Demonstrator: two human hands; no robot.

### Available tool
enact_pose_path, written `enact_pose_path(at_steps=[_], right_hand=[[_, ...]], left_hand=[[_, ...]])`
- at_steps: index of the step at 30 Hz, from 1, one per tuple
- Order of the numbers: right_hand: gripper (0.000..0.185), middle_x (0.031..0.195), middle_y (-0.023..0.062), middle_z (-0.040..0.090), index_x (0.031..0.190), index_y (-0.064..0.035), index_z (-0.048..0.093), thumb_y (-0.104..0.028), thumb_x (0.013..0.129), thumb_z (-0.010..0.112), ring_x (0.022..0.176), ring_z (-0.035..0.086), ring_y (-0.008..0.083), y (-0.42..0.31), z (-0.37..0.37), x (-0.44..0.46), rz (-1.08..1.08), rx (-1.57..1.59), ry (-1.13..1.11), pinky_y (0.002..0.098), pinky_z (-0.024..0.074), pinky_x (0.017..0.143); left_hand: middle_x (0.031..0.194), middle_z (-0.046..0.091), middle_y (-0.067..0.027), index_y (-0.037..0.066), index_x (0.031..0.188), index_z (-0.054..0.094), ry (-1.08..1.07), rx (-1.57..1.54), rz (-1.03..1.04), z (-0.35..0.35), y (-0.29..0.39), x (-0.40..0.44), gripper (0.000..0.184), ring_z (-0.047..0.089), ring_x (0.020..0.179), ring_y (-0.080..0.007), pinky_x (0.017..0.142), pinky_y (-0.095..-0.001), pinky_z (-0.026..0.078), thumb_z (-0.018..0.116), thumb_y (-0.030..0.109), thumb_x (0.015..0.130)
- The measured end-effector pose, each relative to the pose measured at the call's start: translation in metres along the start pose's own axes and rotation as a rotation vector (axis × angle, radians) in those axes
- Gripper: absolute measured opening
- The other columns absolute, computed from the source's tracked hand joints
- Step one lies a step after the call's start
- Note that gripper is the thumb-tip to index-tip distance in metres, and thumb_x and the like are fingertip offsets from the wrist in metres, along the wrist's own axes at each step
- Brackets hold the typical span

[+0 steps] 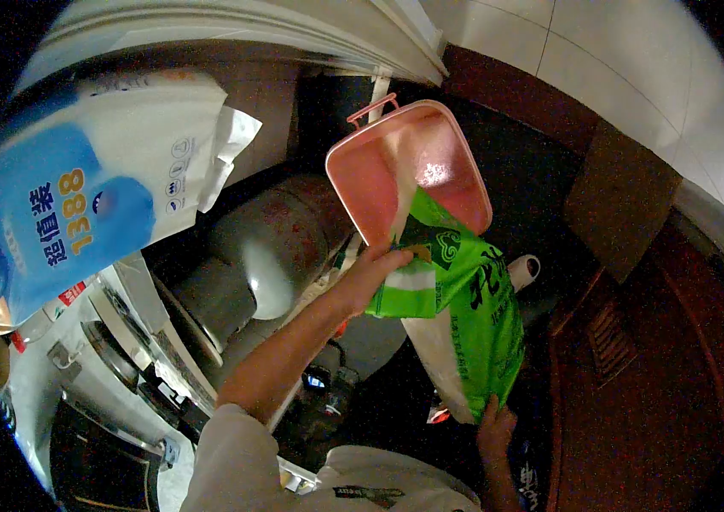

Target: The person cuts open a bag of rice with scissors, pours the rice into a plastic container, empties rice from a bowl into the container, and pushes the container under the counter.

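Note:
A green and white printed plastic bag [486,316] stretches between my two hands, its upper end at the lip of a pink plastic bin [349,175]. My left hand [372,275] is closed on the bag's upper edge, close to the bin's near rim. Lower down, my right hand [496,427] grips the bag's bottom end. The bin is tilted with its mouth towards me, and its handle sticks out at the top. Inside it a pale patch shows, but I cannot tell what it is. What the bag holds is hidden.
A large blue and white package [115,188] stands at the left. Beside the bin lies a grey gas cylinder [272,247]. Dark red wooden cabinetry [635,392] is at the right, a brown cardboard-like panel [622,196] above it, and pale floor tiles [626,60] beyond.

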State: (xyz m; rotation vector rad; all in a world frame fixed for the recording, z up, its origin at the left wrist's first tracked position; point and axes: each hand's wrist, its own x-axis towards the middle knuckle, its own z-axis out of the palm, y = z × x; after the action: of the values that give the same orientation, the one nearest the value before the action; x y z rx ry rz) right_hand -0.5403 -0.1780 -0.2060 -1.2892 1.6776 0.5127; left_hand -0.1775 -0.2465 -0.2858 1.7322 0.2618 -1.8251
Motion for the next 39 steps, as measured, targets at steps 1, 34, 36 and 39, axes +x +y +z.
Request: enact_pose_path(at_steps=[1,34,36,39], right_hand=[[0.045,0.075,0.0250,0.060,0.084,0.0080,0.059,-0.033,0.096,0.044,0.070,0.056,0.0410,0.002,0.001,-0.001,-0.031,-0.060,0.040,0.0475,0.0423,0.063],[0.036,0.079,0.0208,0.064,0.091,0.0085,0.059,-0.024,0.095,0.044,0.066,0.061,0.0273,-0.030,-0.001,0.010,-0.019,0.192,-0.080,0.0401,0.0462,0.061],[0.036,0.079,0.0202,0.064,0.091,0.0088,0.059,-0.024,0.095,0.045,0.066,0.061,0.0263,-0.039,-0.003,0.006,0.053,0.296,-0.093,0.0398,0.0462,0.061],[0.036,0.078,0.0190,0.064,0.090,0.0094,0.059,-0.023,0.095,0.046,0.065,0.060,0.0243,-0.030,0.002,0.005,0.121,0.408,-0.108,0.0393,0.0460,0.059]], left_hand=[[0.097,0.065,-0.0072,0.003,0.113,0.059,-0.040,-0.032,-0.013,0.001,0.003,0.000,0.038,0.064,0.082,-0.0169,0.071,-0.0302,0.053,0.059,0.029,0.086],[0.099,0.065,-0.0094,0.004,0.112,0.058,-0.052,-0.070,0.036,-0.030,0.002,0.079,0.039,0.064,0.084,-0.0197,0.075,-0.0316,0.052,0.054,0.034,0.088],[0.102,0.065,-0.0109,0.005,0.115,0.057,-0.059,-0.124,0.020,-0.028,0.005,0.077,0.040,0.065,0.085,-0.0228,0.076,-0.0340,0.055,0.057,0.034,0.087],[0.101,0.065,-0.0101,0.006,0.116,0.057,-0.074,-0.119,0.012,-0.024,0.011,0.076,0.042,0.065,0.083,-0.0226,0.076,-0.0347,0.055,0.057,0.036,0.086]])
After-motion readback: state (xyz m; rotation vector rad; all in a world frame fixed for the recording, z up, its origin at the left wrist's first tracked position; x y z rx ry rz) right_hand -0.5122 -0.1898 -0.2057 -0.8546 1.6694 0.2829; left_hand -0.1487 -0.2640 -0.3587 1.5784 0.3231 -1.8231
